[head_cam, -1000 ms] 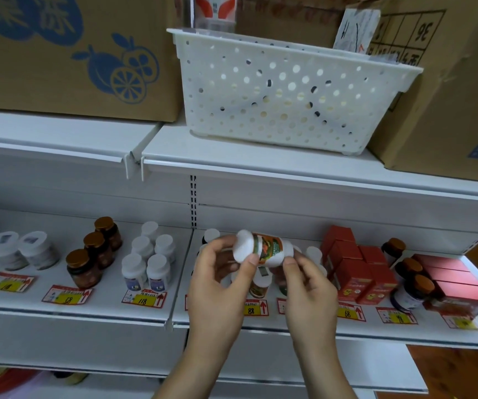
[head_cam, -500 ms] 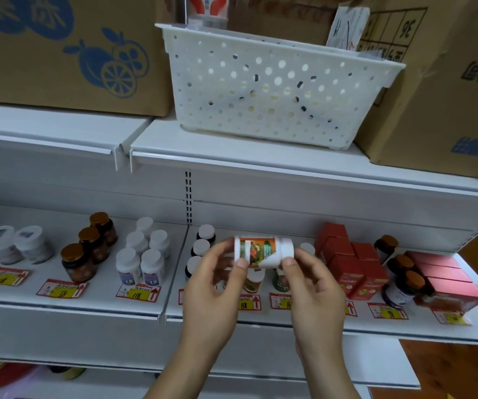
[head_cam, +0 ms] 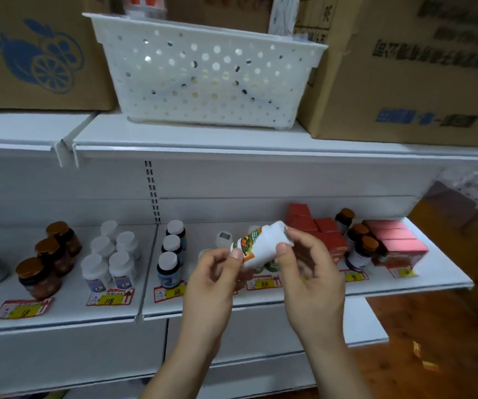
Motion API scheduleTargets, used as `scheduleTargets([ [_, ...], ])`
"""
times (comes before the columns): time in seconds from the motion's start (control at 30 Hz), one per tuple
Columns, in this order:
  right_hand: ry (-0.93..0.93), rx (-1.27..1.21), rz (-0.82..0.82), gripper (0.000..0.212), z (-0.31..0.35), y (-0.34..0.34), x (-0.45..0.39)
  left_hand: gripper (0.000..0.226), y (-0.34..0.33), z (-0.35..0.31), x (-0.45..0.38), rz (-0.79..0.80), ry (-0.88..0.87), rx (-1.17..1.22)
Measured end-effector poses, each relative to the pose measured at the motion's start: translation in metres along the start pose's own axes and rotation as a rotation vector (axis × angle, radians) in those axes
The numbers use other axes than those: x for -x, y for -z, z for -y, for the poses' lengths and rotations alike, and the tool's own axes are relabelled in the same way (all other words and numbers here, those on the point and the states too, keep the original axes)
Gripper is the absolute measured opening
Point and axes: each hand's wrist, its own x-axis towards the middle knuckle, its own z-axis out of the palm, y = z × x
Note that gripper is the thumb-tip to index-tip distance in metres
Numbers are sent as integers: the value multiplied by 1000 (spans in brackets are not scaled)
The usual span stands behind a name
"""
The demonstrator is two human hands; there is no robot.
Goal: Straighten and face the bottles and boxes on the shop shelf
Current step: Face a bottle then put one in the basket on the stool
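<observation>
Bottle held tilted over the shelf, at risk of slipping

Both hands pinched the white bottle (head_cam: 261, 245) above the shelf (head_cam: 304, 295): the left hand (head_cam: 214, 272) by fingertips at its label end, the right hand (head_cam: 310, 266) at its cap end. So light a grip could drop it onto the bottles below. Half a second before it lay level; here it slanted up to the right.

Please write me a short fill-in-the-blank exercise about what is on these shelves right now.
1. Both hands hold one white ____ above the lower shelf.
2. The white basket stands between two cardboard ____.
3. The red boxes sit to the ____ of the left hand and right hand.
Missing words: bottle; boxes; right
</observation>
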Motion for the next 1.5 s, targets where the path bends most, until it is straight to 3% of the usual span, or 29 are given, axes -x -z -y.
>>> scheduleTargets([
  [0.13, -38, 57, -131, 24, 14, 22, 16, 37, -11, -5, 13, 107, -1, -72],
  [0.4, -185, 73, -452, 26, 29, 99, 69, 13, -57, 15, 66, 471, 49, -153],
  [0.6, -204, 159, -648, 25, 44, 202, 121, 16, -131, 48, 132, 755, 16, -278],
  [0.83, -129, 532, -846, 23, 53, 356, 195, 15, -245, 108, 256, 1029, 5, -315],
  [0.97, -177, 706, -882, 34, 61, 442, 238, 13, -309, 139, 336, 1195, -103, -365],
  [1.13, -250, 998, -896, 26, 55, 533, 283, 18, -374, 171, 416, 1463, -231, -510],
  [1.5, -469, 1238, -943, 23, -25, 742, 294, 34, -554, 283, 509, 1771, -458, -643],
])
